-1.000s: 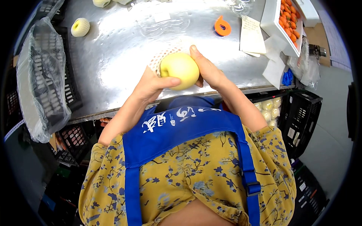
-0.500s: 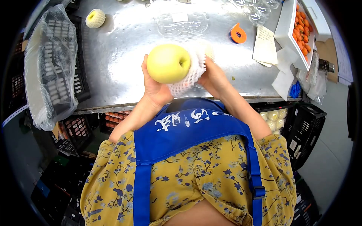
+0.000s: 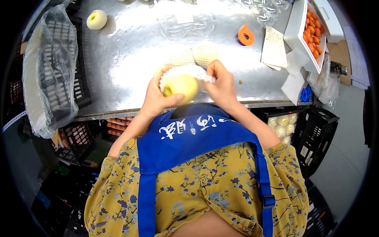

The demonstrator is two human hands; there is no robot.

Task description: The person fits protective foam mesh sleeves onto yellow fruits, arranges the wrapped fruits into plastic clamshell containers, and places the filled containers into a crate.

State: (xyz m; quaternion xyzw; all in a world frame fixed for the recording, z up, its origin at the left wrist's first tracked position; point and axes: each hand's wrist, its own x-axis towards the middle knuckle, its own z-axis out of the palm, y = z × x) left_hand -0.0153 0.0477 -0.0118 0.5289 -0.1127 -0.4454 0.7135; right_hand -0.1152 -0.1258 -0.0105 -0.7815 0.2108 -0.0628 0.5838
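My left hand (image 3: 154, 94) is closed around a yellow apple (image 3: 184, 87), its thumb lying along the near side and the stem hollow facing left. A white foam net sleeve (image 3: 185, 70) covers the far side of the fruit. My right hand (image 3: 222, 85) pinches the right end of this sleeve, stretching it away from the apple. Just beyond my hands, two fruits in foam nets, one on the left (image 3: 181, 56) and one on the right (image 3: 206, 54), sit side by side on the metal table (image 3: 126, 67).
A clear plastic tray (image 3: 187, 27) lies farther back. Another netted apple (image 3: 96, 19) is at the far left, near a plastic-covered crate (image 3: 59, 67). To the right are an orange tape dispenser (image 3: 246, 36), paper notes (image 3: 273, 49) and a white box of orange fruit (image 3: 300, 23).
The apple has come nearer my body and turned, its stem hollow now to the left. My right hand has shifted to pinching the sleeve's end. Two netted fruits behind are now uncovered to view.
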